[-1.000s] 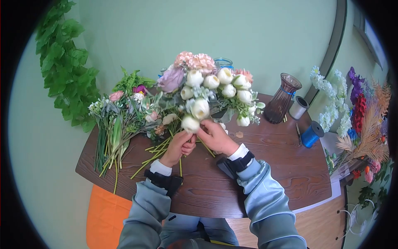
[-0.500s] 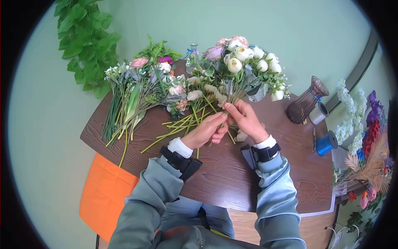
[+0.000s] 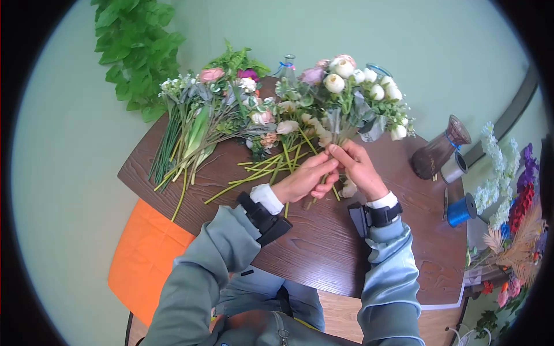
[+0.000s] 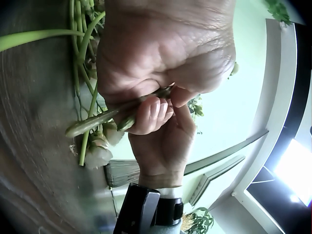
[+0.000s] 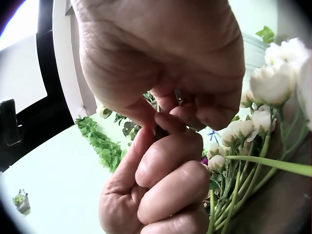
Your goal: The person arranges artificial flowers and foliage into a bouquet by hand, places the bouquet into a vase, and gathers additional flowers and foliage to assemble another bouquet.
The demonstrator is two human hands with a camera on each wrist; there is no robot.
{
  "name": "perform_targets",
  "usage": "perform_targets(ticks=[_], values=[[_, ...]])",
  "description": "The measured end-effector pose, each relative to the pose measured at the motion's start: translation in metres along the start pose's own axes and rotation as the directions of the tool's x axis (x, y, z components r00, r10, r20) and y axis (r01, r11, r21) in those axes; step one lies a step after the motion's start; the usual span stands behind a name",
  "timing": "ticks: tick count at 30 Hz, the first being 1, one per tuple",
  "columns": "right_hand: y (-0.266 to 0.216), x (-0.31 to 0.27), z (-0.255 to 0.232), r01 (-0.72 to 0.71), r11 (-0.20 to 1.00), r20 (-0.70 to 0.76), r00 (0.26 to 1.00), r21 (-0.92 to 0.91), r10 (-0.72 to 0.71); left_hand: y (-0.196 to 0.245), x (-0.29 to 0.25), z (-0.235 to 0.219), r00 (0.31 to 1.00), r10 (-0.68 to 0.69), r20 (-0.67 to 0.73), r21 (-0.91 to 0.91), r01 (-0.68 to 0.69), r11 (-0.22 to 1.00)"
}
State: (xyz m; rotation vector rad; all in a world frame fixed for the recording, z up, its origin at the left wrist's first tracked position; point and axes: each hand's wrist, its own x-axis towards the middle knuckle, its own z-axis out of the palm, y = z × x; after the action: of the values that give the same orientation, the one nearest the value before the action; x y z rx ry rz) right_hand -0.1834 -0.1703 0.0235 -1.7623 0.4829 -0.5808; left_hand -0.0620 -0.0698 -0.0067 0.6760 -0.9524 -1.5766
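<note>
A bouquet of artificial flowers (image 3: 334, 83), with white, pink and lilac blooms and grey-green leaves, leans away from me over the table. My left hand (image 3: 309, 177) curls its fingers round the bouquet's stems. Just above it, my right hand (image 3: 362, 172) pinches the same stems between thumb and fingers, the two hands touching. In the left wrist view the cut stem ends (image 4: 90, 124) poke out below the left hand (image 4: 165, 53). The right wrist view shows the right hand (image 5: 165, 58) over the left one's curled fingers, hiding most of the stems.
Loose flowers with green stems (image 3: 271, 170) lie left of the hands, beside a larger pile (image 3: 196, 124). At right stand a brown glass vase (image 3: 441, 147), a white spool (image 3: 454, 167) and a blue ribbon spool (image 3: 461, 210). A small glass bottle (image 3: 287, 69) is behind.
The bouquet has swung away from the head camera and down, so its stems now show above the hands. The head view has also shifted, with more of the table's left side visible.
</note>
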Motion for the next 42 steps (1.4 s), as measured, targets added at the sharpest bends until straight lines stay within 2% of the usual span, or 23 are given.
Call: perform_targets(ticks=[4, 5, 7, 8, 11, 13, 14, 16, 18, 19, 22, 27, 29, 33, 35, 36, 37, 39, 40, 41, 42], values=[[-0.006, -0.001, 0.004, -0.013, 1.0, -0.017, 1.0, 0.008, 0.013, 0.002, 0.001, -0.006, 0.999, -0.01, 0.034, -0.066, 0.012, 0.998], [-0.009, -0.002, 0.004, -0.016, 1.0, -0.012, 1.0, 0.004, 0.016, 0.002, 0.002, -0.007, 1.0, 0.007, 0.005, 0.004, -0.007, 1.0], [-0.007, -0.003, 0.004, -0.141, 0.985, 0.024, 0.99, 0.104, 0.139, -0.002, 0.0, -0.008, 0.999, 0.022, -0.037, 0.055, -0.02, 0.998], [0.002, 0.001, 0.002, -0.077, 0.996, -0.041, 0.996, -0.035, 0.076, -0.001, 0.001, -0.006, 0.996, 0.044, -0.078, 0.112, -0.035, 0.993], [0.011, 0.004, 0.004, -0.041, 0.998, -0.092, 0.995, -0.051, 0.036, 0.001, 0.0, -0.013, 0.989, 0.073, -0.126, 0.214, -0.045, 0.976], [0.008, 0.003, 0.006, -0.018, 1.0, -0.113, 0.993, 0.005, 0.019, 0.001, 0.0, -0.018, 0.957, 0.228, -0.181, 0.424, -0.133, 0.896], [0.012, 0.005, 0.003, -0.018, 0.999, -0.132, 0.991, 0.043, 0.024, 0.002, 0.0, -0.022, 0.937, 0.216, -0.274, 0.477, -0.062, 0.877], [0.012, 0.006, 0.004, -0.026, 0.996, -0.177, 0.983, 0.087, 0.041, 0.01, -0.003, -0.026, 0.922, 0.237, -0.307, 0.437, -0.085, 0.895], [0.011, 0.006, 0.004, -0.029, 0.995, -0.172, 0.984, 0.094, 0.045, 0.012, -0.002, -0.03, 0.879, 0.296, -0.374, 0.386, -0.143, 0.911], [0.011, 0.006, 0.004, -0.034, 0.994, -0.169, 0.984, 0.1, 0.051, 0.012, -0.001, -0.035, 0.879, 0.296, -0.374, 0.388, -0.142, 0.91], [0.013, 0.006, 0.002, -0.029, 0.997, -0.158, 0.987, 0.073, 0.04, 0.017, -0.003, -0.041, 0.852, 0.266, -0.45, 0.447, -0.043, 0.893], [0.01, 0.005, 0.001, -0.043, 0.998, -0.133, 0.99, 0.041, 0.048, 0.028, -0.011, -0.05, 0.857, 0.225, -0.464, 0.451, 0.01, 0.893], [0.011, 0.005, 0.001, -0.037, 0.998, -0.126, 0.991, 0.044, 0.042, 0.03, -0.013, -0.056, 0.849, 0.19, -0.493, 0.477, 0.081, 0.875], [0.014, 0.006, -0.001, -0.053, 0.997, -0.124, 0.991, 0.047, 0.058, 0.038, -0.02, -0.057, 0.84, 0.206, -0.501, 0.543, 0.12, 0.831], [0.015, 0.007, -0.003, -0.058, 0.997, -0.108, 0.992, 0.042, 0.062, 0.045, -0.028, -0.057, 0.814, 0.234, -0.532, 0.665, 0.231, 0.71], [0.014, 0.007, -0.003, -0.063, 0.997, -0.106, 0.992, 0.039, 0.067, 0.045, -0.033, -0.06, 0.774, 0.36, -0.522, 0.706, 0.155, 0.691], [0.014, 0.006, -0.003, -0.069, 0.997, -0.105, 0.992, 0.038, 0.073, 0.046, -0.039, -0.064, 0.773, 0.359, -0.523, 0.708, 0.161, 0.687], [0.013, 0.006, -0.002, -0.064, 0.997, -0.112, 0.991, 0.051, 0.07, 0.052, -0.056, -0.068, 0.673, 0.564, -0.479, 0.875, 0.311, 0.372], [0.013, 0.006, -0.001, -0.06, 0.997, -0.122, 0.99, 0.055, 0.066, 0.054, -0.066, -0.066, 0.614, 0.649, -0.448, 0.894, 0.302, 0.332], [0.013, 0.006, -0.001, -0.063, 0.996, -0.124, 0.99, 0.066, 0.07, 0.059, -0.074, -0.065, 0.619, 0.644, -0.449, 0.893, 0.309, 0.327], [0.013, 0.005, -0.001, -0.055, 0.996, -0.122, 0.991, 0.065, 0.063, 0.065, -0.083, -0.062, 0.573, 0.667, -0.477, 0.875, 0.386, 0.293]])
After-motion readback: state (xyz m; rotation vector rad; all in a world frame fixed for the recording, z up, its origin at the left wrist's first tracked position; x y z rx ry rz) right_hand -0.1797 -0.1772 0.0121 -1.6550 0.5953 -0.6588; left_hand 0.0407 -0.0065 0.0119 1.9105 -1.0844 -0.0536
